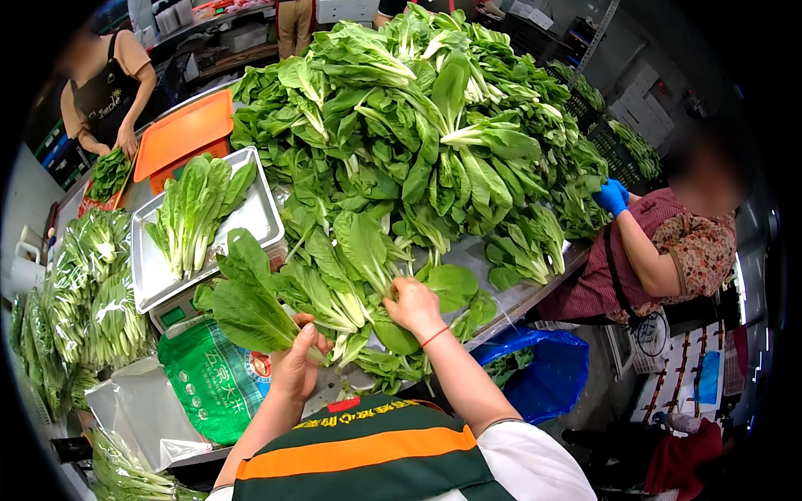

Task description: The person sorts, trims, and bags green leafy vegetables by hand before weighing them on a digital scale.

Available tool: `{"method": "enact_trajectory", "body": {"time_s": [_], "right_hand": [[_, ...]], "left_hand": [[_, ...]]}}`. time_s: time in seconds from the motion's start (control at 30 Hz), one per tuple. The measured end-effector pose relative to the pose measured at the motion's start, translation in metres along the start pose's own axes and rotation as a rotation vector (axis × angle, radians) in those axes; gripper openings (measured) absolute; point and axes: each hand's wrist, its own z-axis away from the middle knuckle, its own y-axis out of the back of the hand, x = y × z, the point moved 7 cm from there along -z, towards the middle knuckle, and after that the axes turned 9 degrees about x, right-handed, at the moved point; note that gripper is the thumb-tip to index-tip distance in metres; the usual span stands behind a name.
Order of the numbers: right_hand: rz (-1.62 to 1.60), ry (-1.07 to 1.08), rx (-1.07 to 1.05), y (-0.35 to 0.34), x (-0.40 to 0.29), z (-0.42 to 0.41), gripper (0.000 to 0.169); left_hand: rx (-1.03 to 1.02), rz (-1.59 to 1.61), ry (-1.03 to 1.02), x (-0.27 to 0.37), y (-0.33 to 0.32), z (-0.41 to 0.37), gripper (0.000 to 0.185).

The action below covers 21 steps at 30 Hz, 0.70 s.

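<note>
My left hand (299, 363) is closed around the stem end of a bunch of leafy greens (250, 300), whose broad leaves point up and left. My right hand (413, 307) grips the pale stems of another leafy green (363, 250) at the near side of the heap. Between the hands, loose greens with white stems (341, 307) lie on the metal table. A large pile of leafy greens (438, 119) rises beyond them. To the left, a bunch of greens (194, 213) rests on a metal tray (272, 219) on top of a scale (172, 313).
Bagged greens (100, 288) fill the left side, near a green woven sack (200, 376) and clear plastic bags (147, 401). An orange container (188, 131) stands behind the tray. A blue-lined bin (545, 382) is below the right edge. Co-workers (658, 250) stand right and left (103, 94).
</note>
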Motion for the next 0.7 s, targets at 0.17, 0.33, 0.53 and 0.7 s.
{"method": "enact_trajectory", "body": {"time_s": [0.17, 0.33, 0.53, 0.7], "right_hand": [[-0.611, -0.117, 0.265, 0.024, 0.022, -0.001, 0.019], [-1.645, -0.594, -0.162, 0.006, 0.011, 0.018, 0.018], [-1.45, -0.292, -0.575, -0.002, -0.063, 0.063, 0.02], [-0.937, -0.073, -0.07, 0.006, -0.036, 0.013, 0.014]], "left_hand": [[0.002, 0.016, -0.021, 0.005, 0.003, 0.0, 0.028], [-0.075, 0.104, 0.048, -0.001, -0.008, 0.002, 0.033], [-0.085, 0.087, 0.198, -0.019, -0.024, 0.005, 0.038], [-0.017, 0.053, 0.115, -0.008, -0.01, 0.0, 0.026]]}}
